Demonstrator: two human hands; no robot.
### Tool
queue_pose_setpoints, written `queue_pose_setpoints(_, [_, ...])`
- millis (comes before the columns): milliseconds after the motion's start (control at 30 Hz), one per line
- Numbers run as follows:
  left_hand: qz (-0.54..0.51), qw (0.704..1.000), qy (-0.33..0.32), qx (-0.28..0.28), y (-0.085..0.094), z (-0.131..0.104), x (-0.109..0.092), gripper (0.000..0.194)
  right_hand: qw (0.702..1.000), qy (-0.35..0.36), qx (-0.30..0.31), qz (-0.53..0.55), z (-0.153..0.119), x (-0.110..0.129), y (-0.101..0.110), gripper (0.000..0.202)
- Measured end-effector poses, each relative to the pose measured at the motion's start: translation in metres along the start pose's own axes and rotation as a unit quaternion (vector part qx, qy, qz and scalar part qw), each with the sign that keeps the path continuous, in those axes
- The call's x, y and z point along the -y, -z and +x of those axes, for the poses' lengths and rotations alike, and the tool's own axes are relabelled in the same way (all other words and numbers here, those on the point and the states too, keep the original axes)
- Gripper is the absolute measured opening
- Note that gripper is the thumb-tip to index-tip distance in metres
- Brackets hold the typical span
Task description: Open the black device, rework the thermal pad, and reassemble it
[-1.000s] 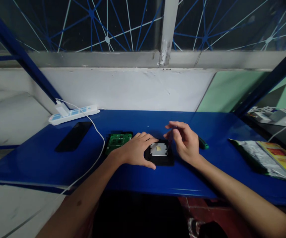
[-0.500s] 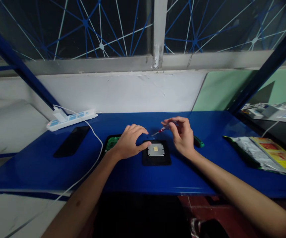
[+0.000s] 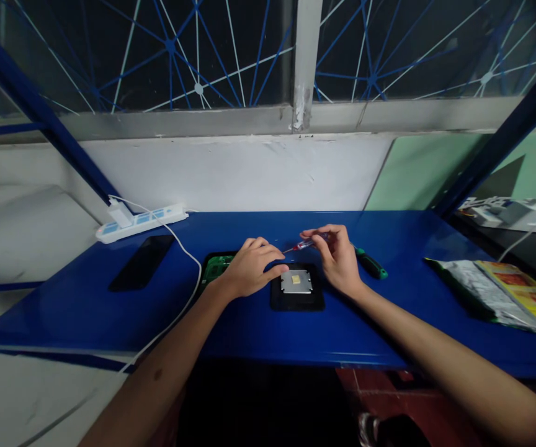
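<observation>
In the black case (image 3: 298,305) I see the metal plate (image 3: 300,288). My right hand (image 3: 340,264) pinches the slanted screwdriver (image 3: 302,246); my left hand (image 3: 252,270) leans palm-down, fingers slightly parted.

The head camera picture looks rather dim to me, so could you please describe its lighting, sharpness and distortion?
Head view: dim, uneven light, with the upper right corner falling to black; faint sheen along the front edge of the blue table; dark shadow beside the right forearm; wide-angle stretching towards the sides; the slim tool in the right hand looks soft.
</observation>
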State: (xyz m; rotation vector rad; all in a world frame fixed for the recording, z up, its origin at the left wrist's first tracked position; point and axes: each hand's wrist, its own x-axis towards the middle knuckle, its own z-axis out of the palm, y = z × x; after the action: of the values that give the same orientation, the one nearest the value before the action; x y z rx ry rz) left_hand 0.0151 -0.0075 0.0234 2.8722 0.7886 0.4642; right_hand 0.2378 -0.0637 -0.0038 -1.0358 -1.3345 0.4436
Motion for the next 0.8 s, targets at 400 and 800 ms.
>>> queue_pose_setpoints(400, [0.017, 0.999, 0.042, -0.015, 0.006, -0.001, 0.003, 0.043, 0.997, 0.034, -0.072, 0.005, 0.005, 0.005, 0.005, 0.017])
queue_pose_setpoints(800, [-0.045, 0.992, -0.025, 0.118, 0.009, -0.008, -0.012, 0.095, 0.985, 0.12, -0.079, -0.093, 0.0, 0.016, 0.011, 0.02])
